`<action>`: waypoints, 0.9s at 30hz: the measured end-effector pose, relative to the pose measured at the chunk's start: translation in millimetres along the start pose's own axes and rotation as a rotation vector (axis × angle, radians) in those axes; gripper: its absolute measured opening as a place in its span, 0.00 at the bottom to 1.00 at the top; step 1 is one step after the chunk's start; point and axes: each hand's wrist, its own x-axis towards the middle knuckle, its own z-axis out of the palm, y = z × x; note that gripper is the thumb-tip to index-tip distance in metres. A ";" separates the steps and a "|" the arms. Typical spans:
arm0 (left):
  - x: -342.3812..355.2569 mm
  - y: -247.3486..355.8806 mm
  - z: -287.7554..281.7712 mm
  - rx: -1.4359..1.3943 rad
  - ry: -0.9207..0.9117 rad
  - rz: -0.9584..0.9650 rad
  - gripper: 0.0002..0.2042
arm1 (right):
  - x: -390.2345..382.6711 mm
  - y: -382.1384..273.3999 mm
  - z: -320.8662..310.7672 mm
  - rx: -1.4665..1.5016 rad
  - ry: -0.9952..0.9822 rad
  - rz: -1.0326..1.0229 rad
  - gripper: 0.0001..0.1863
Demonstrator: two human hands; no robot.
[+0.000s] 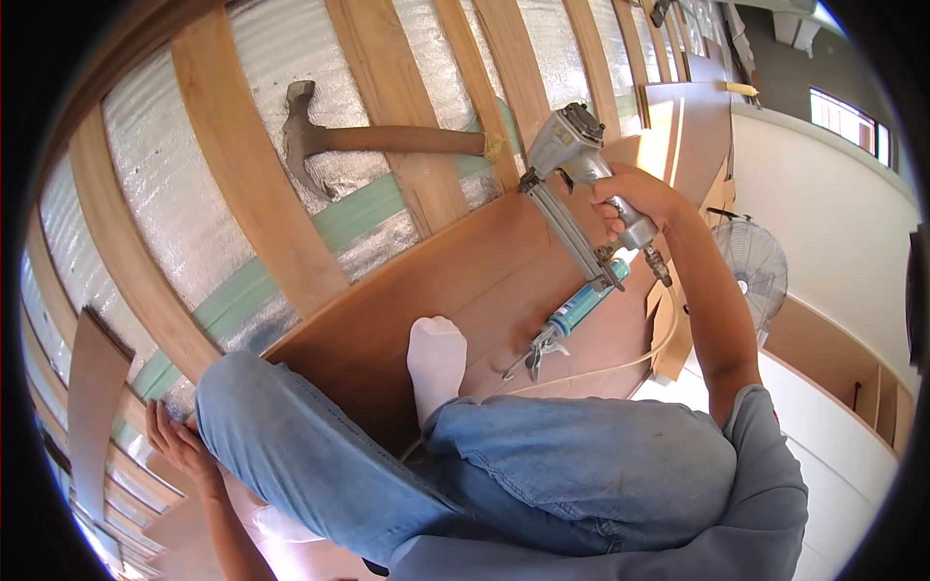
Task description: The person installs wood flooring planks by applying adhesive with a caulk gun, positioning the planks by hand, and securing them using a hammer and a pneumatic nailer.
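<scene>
My right hand (641, 198) is wrapped round the grip of a silver pneumatic nail gun (570, 145), whose long magazine slants down to the right. An air hose (635, 363) runs from its handle fitting. Just below the magazine, a caulking gun with a teal cartridge (579, 308) lies on the brown floorboards (494, 261). A claw hammer (397, 139) with a wooden handle rests across the battens, left of the nail gun. Low on the left, beside my bent knee, my left hand (184, 447) has its fingers stretched out near the board edge, holding nothing.
Wooden battens (228, 145) cross silver foil and green strips (363, 208) beyond the laid boards. A loose brown board (92, 416) leans at far left. To the right stand a fan (751, 266) and a white wall (823, 174). My socked foot (436, 358) rests on the boards.
</scene>
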 end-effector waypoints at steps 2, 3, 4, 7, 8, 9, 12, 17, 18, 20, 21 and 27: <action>-1.3 -1.0 -0.6 0.003 -0.003 0.005 0.22 | 2.6 1.0 -3.2 0.009 -0.016 -0.001 0.09; -1.4 -1.9 -0.7 0.013 -0.006 0.009 0.22 | 4.5 0.5 -4.1 0.014 -0.016 -0.003 0.09; -0.9 -2.9 -0.2 0.024 -0.010 0.014 0.22 | 4.1 1.0 -4.7 0.016 -0.015 0.005 0.09; 2.1 4.2 -2.2 0.017 -0.001 0.011 0.20 | 0.3 -2.8 1.5 0.033 -0.009 0.012 0.09; 2.3 5.3 -2.3 0.017 0.001 0.016 0.20 | 0.0 -1.5 1.3 0.038 -0.008 0.010 0.09; 2.0 6.0 -2.3 0.014 0.003 0.015 0.20 | 0.4 0.4 0.6 0.044 -0.004 0.011 0.09; 2.4 8.2 -4.8 0.017 0.001 0.012 0.20 | 2.3 6.1 -0.4 0.059 0.006 0.015 0.08; 3.3 7.8 -4.2 0.002 0.010 0.018 0.20 | -6.7 4.7 11.3 0.057 0.003 -0.048 0.09; 5.4 8.1 -3.4 -0.005 0.012 0.016 0.20 | -5.0 8.3 9.5 0.071 0.013 -0.044 0.09; 7.8 7.2 -2.7 -0.011 0.025 0.018 0.20 | -9.6 7.2 15.9 0.084 0.021 -0.052 0.09; 6.5 6.4 -4.0 -0.016 0.022 0.016 0.20 | -18.7 7.0 28.6 0.018 0.042 -0.172 0.08; 7.4 7.3 -8.3 -0.026 -0.008 0.028 0.21 | -66.0 40.0 59.5 0.208 0.164 -0.526 0.30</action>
